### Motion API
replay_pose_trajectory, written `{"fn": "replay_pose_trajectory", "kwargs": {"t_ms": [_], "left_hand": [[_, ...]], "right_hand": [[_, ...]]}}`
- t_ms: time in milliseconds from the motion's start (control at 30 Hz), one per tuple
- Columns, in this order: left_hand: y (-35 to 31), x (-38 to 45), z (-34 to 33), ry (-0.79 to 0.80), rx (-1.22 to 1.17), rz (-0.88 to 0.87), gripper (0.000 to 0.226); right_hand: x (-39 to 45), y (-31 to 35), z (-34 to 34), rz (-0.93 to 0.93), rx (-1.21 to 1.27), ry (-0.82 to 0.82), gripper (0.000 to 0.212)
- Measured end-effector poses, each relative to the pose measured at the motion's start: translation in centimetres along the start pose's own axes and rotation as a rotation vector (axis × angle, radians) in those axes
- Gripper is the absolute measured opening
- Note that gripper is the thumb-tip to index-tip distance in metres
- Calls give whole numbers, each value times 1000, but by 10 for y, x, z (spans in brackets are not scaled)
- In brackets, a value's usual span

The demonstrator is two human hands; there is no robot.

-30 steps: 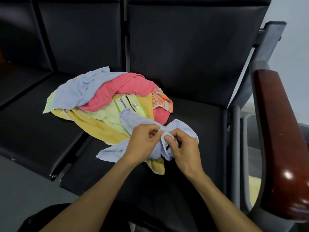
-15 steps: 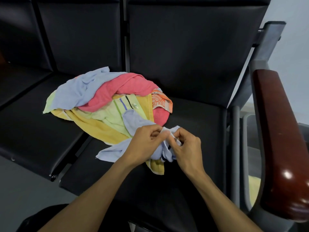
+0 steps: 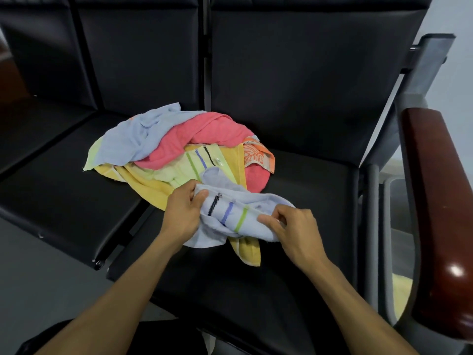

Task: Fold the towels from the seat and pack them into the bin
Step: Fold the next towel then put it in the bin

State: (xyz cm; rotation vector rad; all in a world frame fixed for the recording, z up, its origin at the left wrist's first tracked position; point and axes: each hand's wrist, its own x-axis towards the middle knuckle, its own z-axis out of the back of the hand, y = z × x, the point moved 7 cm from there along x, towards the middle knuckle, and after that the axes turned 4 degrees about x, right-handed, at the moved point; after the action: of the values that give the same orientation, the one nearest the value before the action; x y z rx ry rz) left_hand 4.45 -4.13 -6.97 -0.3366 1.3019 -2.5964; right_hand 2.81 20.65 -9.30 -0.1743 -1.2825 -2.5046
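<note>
Both hands now drawn apart, left hand (image 3: 183, 213) and right hand (image 3: 294, 230) pinching stretched pale-blue towel (image 3: 230, 213)

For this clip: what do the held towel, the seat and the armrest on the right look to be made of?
Pale blue towel: soft woven terry-like cloth, matte, limp and creased, with woven stripes. Seat: probably black leather or vinyl, smooth with a faint sheen. Armrest: seemingly varnished reddish-brown wood, judging by its bright glossy highlight.

left hand (image 3: 183, 213): fingers curled, pinching | right hand (image 3: 294, 230): fingers curled, pinching | forearms extended
</note>
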Motion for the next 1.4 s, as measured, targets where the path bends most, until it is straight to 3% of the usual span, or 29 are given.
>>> {"fn": "replay_pose_trajectory", "kwargs": {"t_ms": [133, 267, 367, 467, 600, 667, 700, 767, 833, 867, 967, 1100, 1233, 1400], "left_hand": [[15, -2, 27, -100, 27, 74, 25], [31, -2, 48, -142, 32, 122, 22], [37, -3, 61, -183, 25, 151, 18], [44, -2, 70, -225, 13, 196, 16], [55, 4, 76, -256, -44, 232, 20], [56, 6, 75, -261, -57, 237, 19], [55, 6, 74, -265, -64, 236, 19], [55, 8, 74, -275, -62, 233, 21], [56, 10, 73, -278, -58, 228, 20], [56, 10, 73, -277, -60, 224, 20], [59, 11, 75, -290, -69, 226, 20], [61, 11, 82, -322, -74, 235, 21], [59, 10, 81, -332, -91, 243, 19], [55, 9, 82, -357, -95, 234, 19]], "right_hand": [[-1, -4, -13, 22, -232, 141, 35], [-1, 4, -1, 135, -304, 41, 42], [1, -4, -4, 70, -253, 132, 33], [1, -8, 5, -27, -320, 84, 26], [2, 0, 6, -192, 406, 215, 34], [0, 2, 2, -200, 468, 237, 38], [0, -2, 1, -194, 373, 213, 44], [-1, -11, 4, -133, -68, 154, 52], [-5, -15, 2, -43, -468, 142, 41], [-8, -15, -3, -4, -546, 168, 31], [-8, -15, -7, 21, -557, 177, 9], [-3, -13, 20, -84, -460, -63, 24], [-2, 0, 21, 38, -424, -115, 38], [-2, -6, 16, 56, -484, -116, 14]]}}
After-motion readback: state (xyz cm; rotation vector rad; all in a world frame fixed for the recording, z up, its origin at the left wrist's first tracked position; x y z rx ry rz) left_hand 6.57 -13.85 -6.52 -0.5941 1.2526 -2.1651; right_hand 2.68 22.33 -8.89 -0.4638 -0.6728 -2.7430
